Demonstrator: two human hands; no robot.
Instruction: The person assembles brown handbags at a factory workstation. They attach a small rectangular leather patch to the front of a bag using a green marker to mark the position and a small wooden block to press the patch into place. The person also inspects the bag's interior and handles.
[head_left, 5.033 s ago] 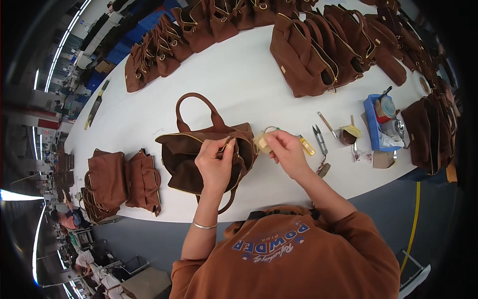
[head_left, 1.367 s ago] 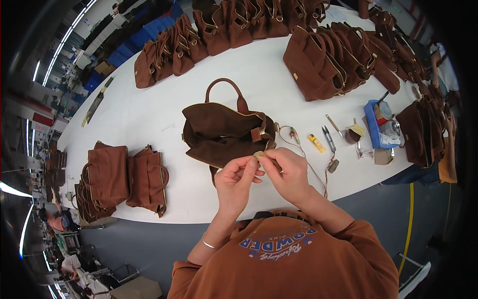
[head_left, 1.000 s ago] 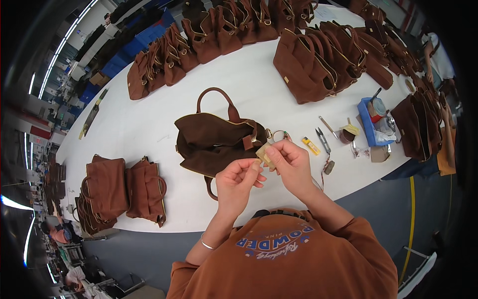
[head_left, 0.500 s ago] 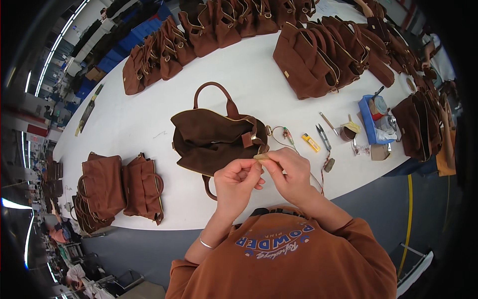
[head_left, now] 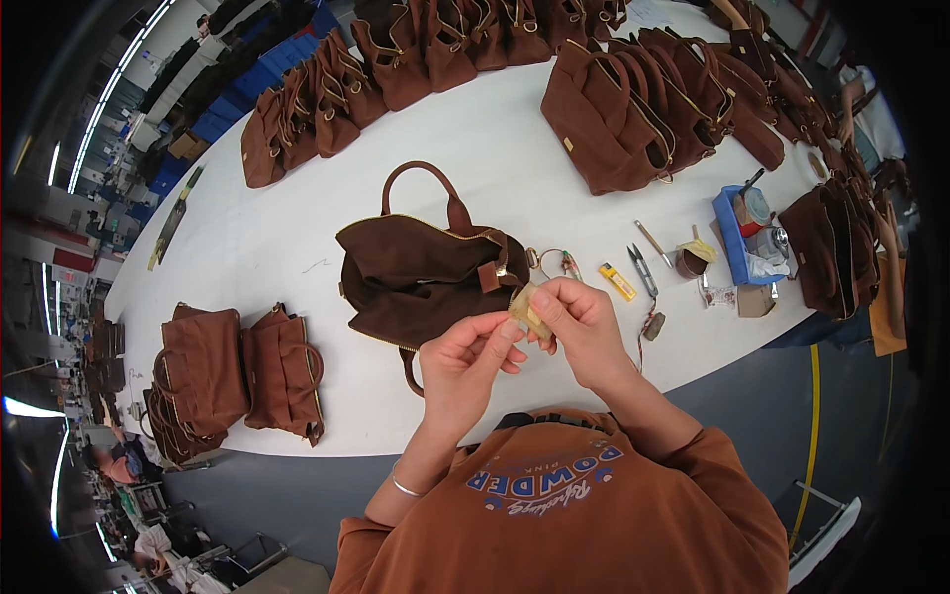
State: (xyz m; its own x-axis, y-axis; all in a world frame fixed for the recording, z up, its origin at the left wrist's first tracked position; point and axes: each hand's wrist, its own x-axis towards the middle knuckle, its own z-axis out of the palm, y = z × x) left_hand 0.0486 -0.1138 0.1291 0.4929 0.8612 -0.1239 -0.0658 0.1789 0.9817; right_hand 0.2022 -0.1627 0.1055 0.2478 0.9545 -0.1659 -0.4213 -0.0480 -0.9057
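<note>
Head view: apparently working at a crumpled pale-yellow sheet (head_left: 531,313), pinched in closed fingers of right hand (head_left: 586,330), with left hand (head_left: 463,358) fingers bunched at its edge; cannot tell whether gripping. Near right end of open brown 2-handled bag (head_left: 416,269) on white counter (head_left: 297,238). Next, probably, keep pinch steady.

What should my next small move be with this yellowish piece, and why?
I'd probably fold the yellowish piece gently toward your left hand: your right hand grips it, and your left thumb and forefinger meet right beside its edge. Whether they pinch anything is too small to tell.
</note>
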